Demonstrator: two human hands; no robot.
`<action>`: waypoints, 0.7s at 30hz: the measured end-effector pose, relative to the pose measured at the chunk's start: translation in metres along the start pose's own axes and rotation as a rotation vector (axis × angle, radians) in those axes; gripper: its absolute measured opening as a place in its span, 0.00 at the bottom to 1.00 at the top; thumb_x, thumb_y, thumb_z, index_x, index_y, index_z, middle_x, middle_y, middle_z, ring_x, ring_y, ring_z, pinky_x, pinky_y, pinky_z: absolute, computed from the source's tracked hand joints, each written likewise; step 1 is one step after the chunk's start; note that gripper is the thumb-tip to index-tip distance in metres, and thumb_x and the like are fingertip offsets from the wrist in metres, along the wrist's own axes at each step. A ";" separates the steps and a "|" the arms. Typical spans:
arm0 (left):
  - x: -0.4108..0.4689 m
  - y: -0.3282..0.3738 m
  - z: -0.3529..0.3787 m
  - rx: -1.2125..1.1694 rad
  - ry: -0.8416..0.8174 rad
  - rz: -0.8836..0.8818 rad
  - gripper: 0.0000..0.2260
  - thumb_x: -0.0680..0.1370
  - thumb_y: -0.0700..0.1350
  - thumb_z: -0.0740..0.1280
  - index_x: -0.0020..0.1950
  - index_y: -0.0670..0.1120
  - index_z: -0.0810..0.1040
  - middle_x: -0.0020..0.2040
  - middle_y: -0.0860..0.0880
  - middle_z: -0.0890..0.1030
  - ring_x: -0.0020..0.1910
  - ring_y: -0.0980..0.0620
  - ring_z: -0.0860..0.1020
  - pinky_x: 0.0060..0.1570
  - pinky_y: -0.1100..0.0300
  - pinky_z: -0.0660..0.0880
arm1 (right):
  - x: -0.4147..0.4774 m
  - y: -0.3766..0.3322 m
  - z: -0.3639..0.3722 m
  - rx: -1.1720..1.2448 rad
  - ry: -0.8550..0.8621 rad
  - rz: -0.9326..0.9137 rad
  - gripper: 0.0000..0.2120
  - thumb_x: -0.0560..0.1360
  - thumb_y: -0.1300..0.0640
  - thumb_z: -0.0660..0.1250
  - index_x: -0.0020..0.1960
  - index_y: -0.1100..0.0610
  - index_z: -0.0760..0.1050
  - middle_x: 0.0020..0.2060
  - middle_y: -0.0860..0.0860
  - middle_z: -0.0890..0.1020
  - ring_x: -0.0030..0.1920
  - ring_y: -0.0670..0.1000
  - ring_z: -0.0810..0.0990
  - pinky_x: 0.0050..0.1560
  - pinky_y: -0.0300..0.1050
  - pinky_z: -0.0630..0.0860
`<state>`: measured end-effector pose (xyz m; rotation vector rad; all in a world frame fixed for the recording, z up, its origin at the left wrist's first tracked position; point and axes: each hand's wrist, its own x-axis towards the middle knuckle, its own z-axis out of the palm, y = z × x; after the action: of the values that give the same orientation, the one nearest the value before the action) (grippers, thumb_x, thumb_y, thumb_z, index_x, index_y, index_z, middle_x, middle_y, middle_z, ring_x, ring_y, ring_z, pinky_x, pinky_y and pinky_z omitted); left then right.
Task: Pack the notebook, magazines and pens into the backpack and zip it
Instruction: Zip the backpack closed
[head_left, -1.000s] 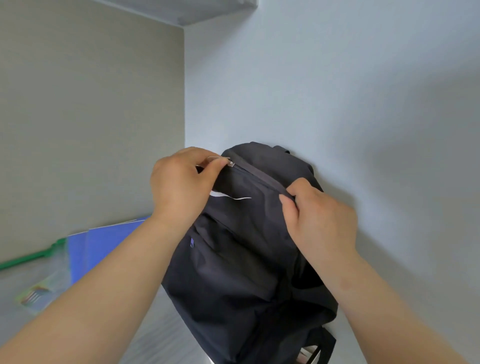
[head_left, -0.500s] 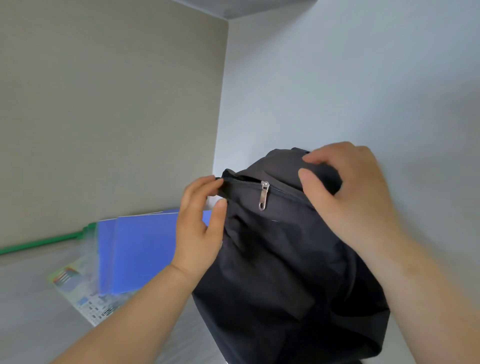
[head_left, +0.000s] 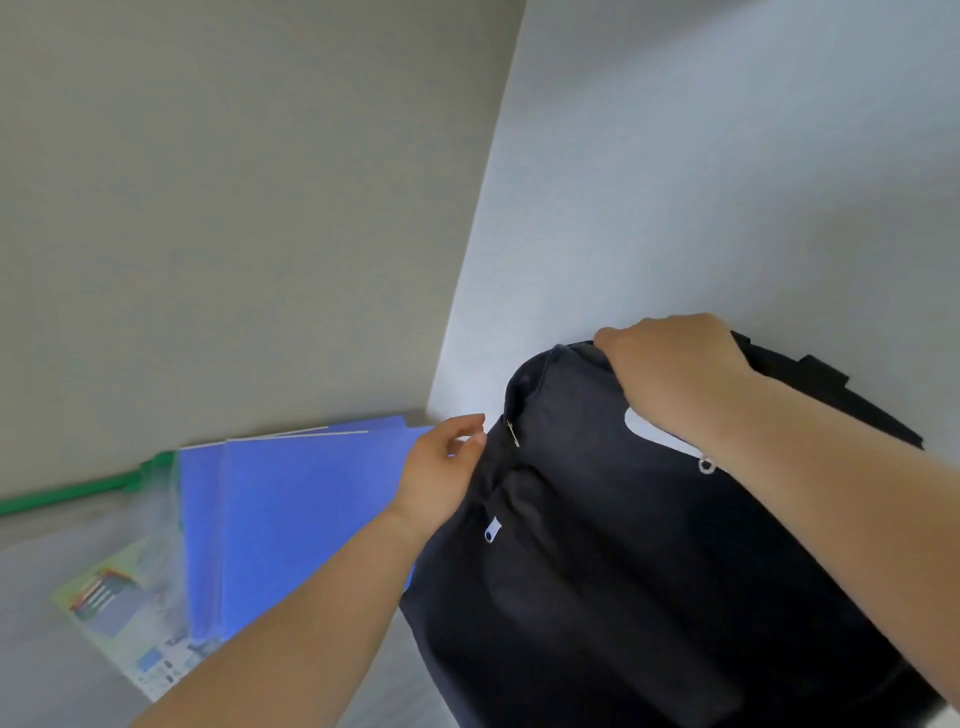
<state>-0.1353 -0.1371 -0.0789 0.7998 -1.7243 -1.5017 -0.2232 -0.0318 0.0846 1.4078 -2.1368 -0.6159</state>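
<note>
A black backpack (head_left: 613, 561) stands against the pale wall at the right. My right hand (head_left: 670, 369) grips its top edge. My left hand (head_left: 441, 467) pinches the bag's left side seam, just beside a hanging metal zipper pull (head_left: 513, 434). A second zipper pull (head_left: 705, 464) dangles under my right wrist. Two blue notebooks or magazines (head_left: 296, 514) lie flat to the left of the bag. Under them pokes out a colourful printed magazine (head_left: 119, 618). No pens are visible.
A green strip (head_left: 78, 488) runs along the base of the beige wall at the left, with a clear plastic sleeve (head_left: 156, 499) next to it. The grey table surface (head_left: 41, 649) extends toward the lower left. Two walls meet in a corner behind the bag.
The view has swung left and the bag now sits further right. My right hand moved to the bag's top edge; my left hand slid down along the left seam.
</note>
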 end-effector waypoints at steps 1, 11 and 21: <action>0.006 -0.002 0.005 0.045 -0.012 -0.024 0.13 0.78 0.43 0.61 0.61 0.46 0.73 0.53 0.52 0.76 0.48 0.56 0.73 0.42 0.76 0.67 | 0.001 0.010 0.004 -0.029 0.002 0.067 0.06 0.74 0.62 0.58 0.51 0.56 0.67 0.27 0.48 0.61 0.26 0.47 0.59 0.25 0.40 0.51; 0.042 0.006 0.054 0.623 0.070 -0.044 0.07 0.71 0.49 0.65 0.42 0.46 0.72 0.39 0.51 0.73 0.39 0.48 0.71 0.35 0.60 0.65 | 0.016 0.028 0.048 -0.124 0.111 0.121 0.41 0.60 0.64 0.69 0.70 0.57 0.55 0.57 0.54 0.72 0.29 0.50 0.64 0.22 0.39 0.54; 0.038 0.023 0.010 0.310 0.023 -0.085 0.12 0.72 0.39 0.65 0.28 0.42 0.75 0.15 0.52 0.75 0.26 0.50 0.75 0.29 0.64 0.72 | 0.028 -0.008 0.063 -0.134 0.475 -0.385 0.11 0.69 0.59 0.62 0.49 0.53 0.78 0.41 0.50 0.82 0.43 0.53 0.79 0.43 0.44 0.73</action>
<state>-0.1651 -0.1591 -0.0524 1.0559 -1.9555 -1.2888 -0.2665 -0.0551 0.0356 1.7024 -1.4458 -0.4877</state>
